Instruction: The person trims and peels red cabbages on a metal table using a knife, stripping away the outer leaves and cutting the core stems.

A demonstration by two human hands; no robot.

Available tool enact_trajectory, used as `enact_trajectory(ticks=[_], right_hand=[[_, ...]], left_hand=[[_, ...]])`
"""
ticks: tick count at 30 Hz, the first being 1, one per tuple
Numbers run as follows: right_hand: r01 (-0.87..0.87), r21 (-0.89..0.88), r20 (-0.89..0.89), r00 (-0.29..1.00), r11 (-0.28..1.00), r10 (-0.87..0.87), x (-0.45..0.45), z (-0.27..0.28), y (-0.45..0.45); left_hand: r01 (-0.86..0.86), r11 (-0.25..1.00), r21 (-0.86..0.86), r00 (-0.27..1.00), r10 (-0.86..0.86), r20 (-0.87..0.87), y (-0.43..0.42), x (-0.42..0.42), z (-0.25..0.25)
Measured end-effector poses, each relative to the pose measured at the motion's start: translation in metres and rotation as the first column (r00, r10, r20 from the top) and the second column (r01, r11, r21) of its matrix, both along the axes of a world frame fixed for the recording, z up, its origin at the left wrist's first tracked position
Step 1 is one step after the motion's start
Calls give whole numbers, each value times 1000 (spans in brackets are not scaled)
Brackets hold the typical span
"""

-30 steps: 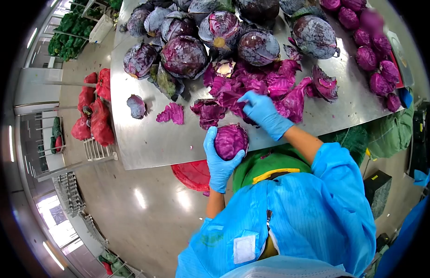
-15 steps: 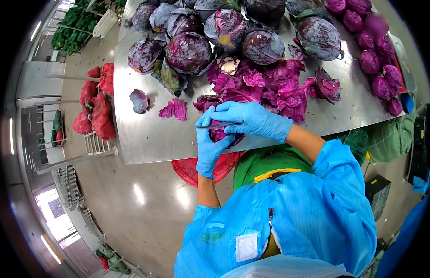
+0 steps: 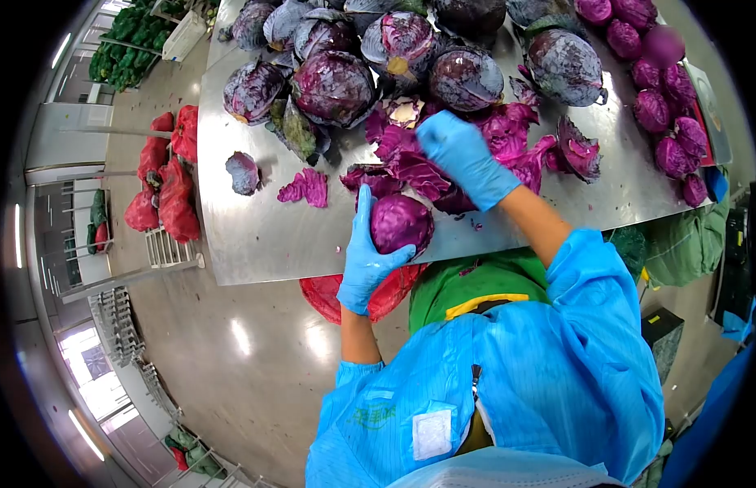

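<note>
A peeled red cabbage (image 3: 402, 226), smooth and glossy purple, rests in my left hand (image 3: 368, 262), whose gloved fingers and thumb curve round its left and lower side near the table's front edge. My right hand (image 3: 463, 159), also in a blue glove, is over the pile of loose purple leaves (image 3: 508, 134), up and right of the cabbage. Its fingers look curled and slightly blurred, and what they hold is hidden. Dark purple leaves (image 3: 419, 172) lie just under and left of that hand.
Several untrimmed red cabbages (image 3: 333, 89) crowd the far side of the metal table (image 3: 264, 232). Peeled cabbages (image 3: 675, 154) line the right edge. A leaf scrap (image 3: 305, 189) lies to the left. Below the front edge is a red mesh bag (image 3: 321, 297); red sacks (image 3: 179, 199) stand at left.
My right hand has left the cabbage and moved up and right to the leaf pile. The thin dark blade seen across the cabbage earlier is out of sight. My left hand keeps the cabbage, now more exposed.
</note>
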State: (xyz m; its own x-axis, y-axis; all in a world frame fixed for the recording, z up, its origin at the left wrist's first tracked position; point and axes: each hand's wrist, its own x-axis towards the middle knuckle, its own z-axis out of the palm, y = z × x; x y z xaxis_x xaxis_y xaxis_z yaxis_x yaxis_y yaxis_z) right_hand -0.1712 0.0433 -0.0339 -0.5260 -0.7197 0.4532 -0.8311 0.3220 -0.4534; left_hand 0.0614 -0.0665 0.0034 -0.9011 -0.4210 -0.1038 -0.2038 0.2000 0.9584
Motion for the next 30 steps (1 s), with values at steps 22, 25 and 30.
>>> enact_trajectory(ticks=[22, 25, 30], right_hand=[[-519, 163, 96, 855, 839, 510, 38, 34, 33], [-508, 144, 45, 860, 849, 508, 37, 34, 32], [-247, 32, -101, 963, 969, 249, 19, 21, 21]], left_hand=[[37, 996, -79, 998, -40, -43, -2, -20, -12], [51, 992, -115, 997, -58, -59, -2, -19, -13], [183, 965, -189, 983, -184, 12, 0, -18, -1]])
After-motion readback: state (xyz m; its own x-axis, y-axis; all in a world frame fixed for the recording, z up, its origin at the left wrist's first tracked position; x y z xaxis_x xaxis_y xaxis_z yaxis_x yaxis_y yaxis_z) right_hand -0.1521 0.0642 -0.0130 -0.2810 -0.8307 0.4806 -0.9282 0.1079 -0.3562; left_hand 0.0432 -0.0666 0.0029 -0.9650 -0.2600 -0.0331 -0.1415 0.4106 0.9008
